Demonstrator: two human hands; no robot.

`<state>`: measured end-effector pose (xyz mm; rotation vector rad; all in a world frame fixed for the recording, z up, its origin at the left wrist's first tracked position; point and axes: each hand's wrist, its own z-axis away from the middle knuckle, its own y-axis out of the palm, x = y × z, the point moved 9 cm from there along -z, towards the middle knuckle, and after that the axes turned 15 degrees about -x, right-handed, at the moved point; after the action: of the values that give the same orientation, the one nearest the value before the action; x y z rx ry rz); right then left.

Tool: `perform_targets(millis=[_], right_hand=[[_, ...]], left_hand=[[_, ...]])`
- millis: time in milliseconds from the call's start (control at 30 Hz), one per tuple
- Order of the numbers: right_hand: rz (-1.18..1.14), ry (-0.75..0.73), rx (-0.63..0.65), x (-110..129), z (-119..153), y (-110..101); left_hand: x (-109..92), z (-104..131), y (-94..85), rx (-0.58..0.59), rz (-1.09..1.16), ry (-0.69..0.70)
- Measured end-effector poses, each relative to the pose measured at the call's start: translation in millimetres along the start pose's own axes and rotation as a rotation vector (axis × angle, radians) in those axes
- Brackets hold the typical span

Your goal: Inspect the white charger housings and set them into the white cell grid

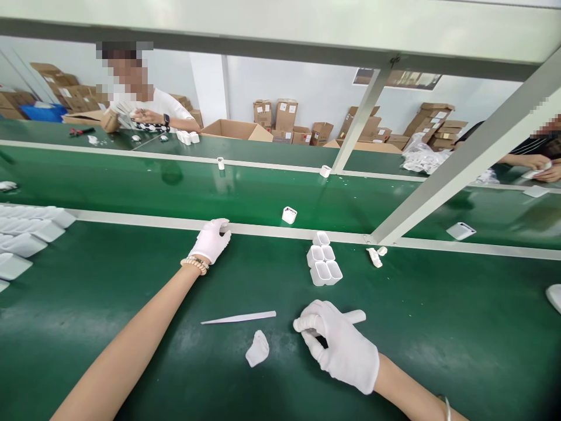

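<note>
My left hand [213,241], in a white glove, rests at the metal ledge [153,221], its thumb and fingers apart and nothing visible between them. My right hand [335,342], also gloved, is low over the green table [184,380], its fingertips pinched together. A white rod-like piece [356,316] sticks out behind it; what the fingertips hold is hidden. Left of that hand lie a pointed white strip [239,318] and a crumpled white piece [258,349]. Several open white cups [323,271] stand grouped beyond my right hand.
White boxes [33,228] are stacked at the left. A white case [289,215] sits on the green strip beyond the ledge, another [461,231] farther right. Small white scraps [375,257] lie by a slanted metal post [464,140]. Two people work across the bench.
</note>
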<state>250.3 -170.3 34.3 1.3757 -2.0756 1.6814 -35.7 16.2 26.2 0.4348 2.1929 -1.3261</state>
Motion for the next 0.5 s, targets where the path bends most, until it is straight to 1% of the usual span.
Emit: perform_targets(millis=[100,167,267,367,500], right_hand=[[0.11,0.055,0.07,-5,-2,-2],[0.195,0.034,0.109,-3,-4,-5],[0.27,-0.002,0.13,0,-6,-11],[0.291,0.021,0.157,-4,-4,-12],[0.263,0.027,0.186,-5,-2,-5]], left_hand=[[0,0,0.4,-0.002,0.002,0.003],[0,0,0.4,-0.006,0.003,0.004],[-1,0,0.8,-0.008,0.013,0.009],[-2,0,1.1,-0.008,0.018,0.014],[-4,1,0.7,-0.009,0.024,0.022]])
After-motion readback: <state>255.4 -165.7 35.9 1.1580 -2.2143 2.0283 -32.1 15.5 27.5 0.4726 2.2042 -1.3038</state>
